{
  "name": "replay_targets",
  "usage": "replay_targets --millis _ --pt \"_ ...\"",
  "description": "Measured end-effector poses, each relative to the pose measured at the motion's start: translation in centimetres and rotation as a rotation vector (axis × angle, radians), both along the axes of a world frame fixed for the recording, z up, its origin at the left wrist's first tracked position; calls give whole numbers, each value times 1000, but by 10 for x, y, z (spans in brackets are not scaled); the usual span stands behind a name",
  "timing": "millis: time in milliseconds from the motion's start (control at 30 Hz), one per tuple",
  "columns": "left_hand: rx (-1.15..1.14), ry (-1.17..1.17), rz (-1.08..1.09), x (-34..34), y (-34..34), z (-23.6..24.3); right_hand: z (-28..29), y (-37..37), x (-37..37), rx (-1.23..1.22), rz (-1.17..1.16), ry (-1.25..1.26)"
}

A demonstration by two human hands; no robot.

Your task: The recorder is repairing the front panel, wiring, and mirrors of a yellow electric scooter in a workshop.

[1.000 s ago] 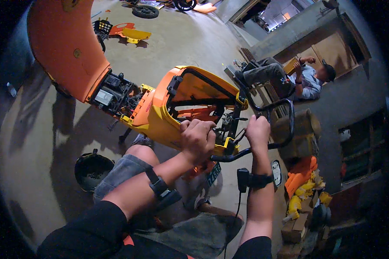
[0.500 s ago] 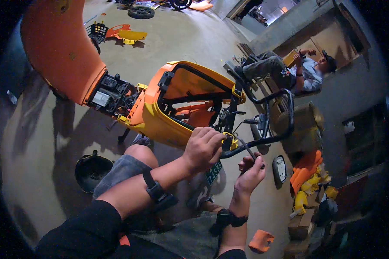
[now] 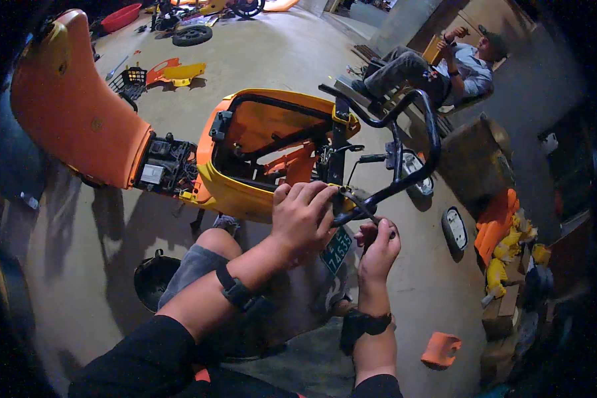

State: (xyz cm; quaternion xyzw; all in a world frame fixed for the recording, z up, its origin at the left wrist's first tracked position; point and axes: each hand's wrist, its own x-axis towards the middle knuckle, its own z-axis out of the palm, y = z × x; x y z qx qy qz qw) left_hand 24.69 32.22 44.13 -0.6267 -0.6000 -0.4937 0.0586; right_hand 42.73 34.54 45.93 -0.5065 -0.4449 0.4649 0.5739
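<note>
An orange and yellow scooter body (image 3: 242,199) lies stretched across the middle, its black tubular rear rack (image 3: 418,174) pointing right. My right hand (image 3: 379,252) is closed around the lower end of a dark metal wrench (image 3: 363,207). The upper end of this wrench reaches a yellow bracket by the rack's base. There my left hand (image 3: 303,215) has its fingers curled together at the wrench's head. What sits between those fingertips is hidden. Just below the rack, between my hands, shows a green plate (image 3: 337,251).
A long orange panel (image 3: 79,113) rises at the left. A black basin-like part (image 3: 154,278) lies by my knee. On the floor are an orange piece (image 3: 441,349), an oval-framed part (image 3: 455,229) and a wheel (image 3: 192,35). Another person (image 3: 467,69) sits at the back right.
My view has shifted, so the scooter appears farther left. My right hand has come slightly up with the wrench. The left hand stays at the bracket. The seated person's hands have moved.
</note>
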Motion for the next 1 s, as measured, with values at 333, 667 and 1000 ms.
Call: replay_targets --millis 333,667,1000 --pt "-86 120 -1 -2 -2 3 1 1 2 -18 -33 -103" --pt "-145 137 -13 -4 -5 9 -16 -23 1 97 -31 -220" --pt "-88 91 -16 -12 -2 -7 -38 -48 -19 695 218 -840"
